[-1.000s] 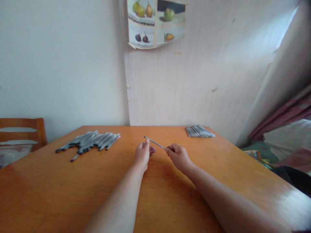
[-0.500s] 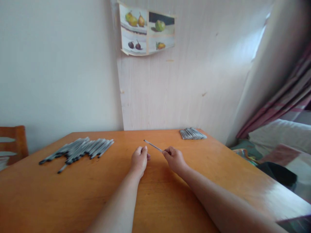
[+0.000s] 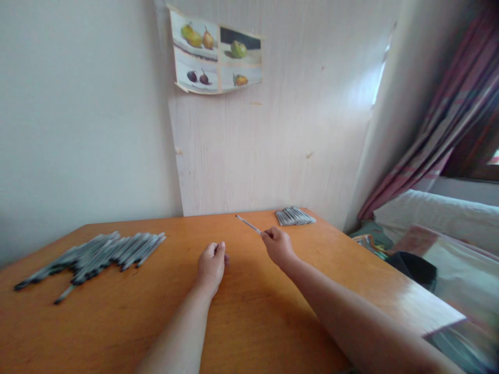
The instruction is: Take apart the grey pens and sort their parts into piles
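My right hand [image 3: 279, 246] pinches a slim pen [image 3: 248, 224] by one end. The pen's pale barrel points up and to the left over the table, its dark tip farthest from the fingers. To the left, my left hand [image 3: 212, 266] is closed just above the tabletop, thumb against curled fingers. Whatever may be inside it is hidden. A loose spread of pens [image 3: 97, 257] with black ends lies on the left part of the table. Near the far right corner is a neater bundle of similar pens [image 3: 295, 216], closer to my right hand.
The wooden table [image 3: 241, 322] runs to a pale wall panel with a sheet of fruit paintings [image 3: 218, 52] on it. Right of the table are a dark container [image 3: 413, 270], a bed with light covers [image 3: 456, 218] and a pink curtain [image 3: 421, 140].
The view has turned to the right. My right hand, with the pen, has moved away from my left hand, toward the bundle at the far right. My left hand stays closed.
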Available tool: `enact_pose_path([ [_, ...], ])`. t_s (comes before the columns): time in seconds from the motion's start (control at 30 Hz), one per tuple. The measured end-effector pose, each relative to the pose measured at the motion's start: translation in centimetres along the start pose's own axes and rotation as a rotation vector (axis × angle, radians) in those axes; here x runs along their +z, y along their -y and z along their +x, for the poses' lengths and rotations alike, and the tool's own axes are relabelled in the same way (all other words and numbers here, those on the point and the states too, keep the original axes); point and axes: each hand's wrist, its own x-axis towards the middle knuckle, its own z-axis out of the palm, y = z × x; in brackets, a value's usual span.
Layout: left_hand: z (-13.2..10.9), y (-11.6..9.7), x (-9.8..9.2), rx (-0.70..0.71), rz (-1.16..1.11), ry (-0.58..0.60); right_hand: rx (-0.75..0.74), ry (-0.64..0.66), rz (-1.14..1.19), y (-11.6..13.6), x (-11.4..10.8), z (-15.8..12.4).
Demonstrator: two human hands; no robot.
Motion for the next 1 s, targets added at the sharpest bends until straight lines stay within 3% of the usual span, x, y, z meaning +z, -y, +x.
enact_pose_path([
  [0.17,0.0,-0.1,0.1,-0.023,-0.010,0.000,0.006,-0.042,-0.051,-1.1,-1.1,1.9],
  [0.47,-0.1,-0.1,0.2,-0.018,-0.014,0.015,0.054,-0.115,-0.221,-6.0,-3.3,5.4],
  [0.7,-0.1,0.0,0.2,-0.002,0.059,0.040,0.187,-0.155,-0.346,-9.3,-5.2,8.1],
  [1.0,-0.2,0.0,0.2,0.014,0.120,0.051,0.278,-0.139,-0.465,-11.5,-5.1,10.6],
])
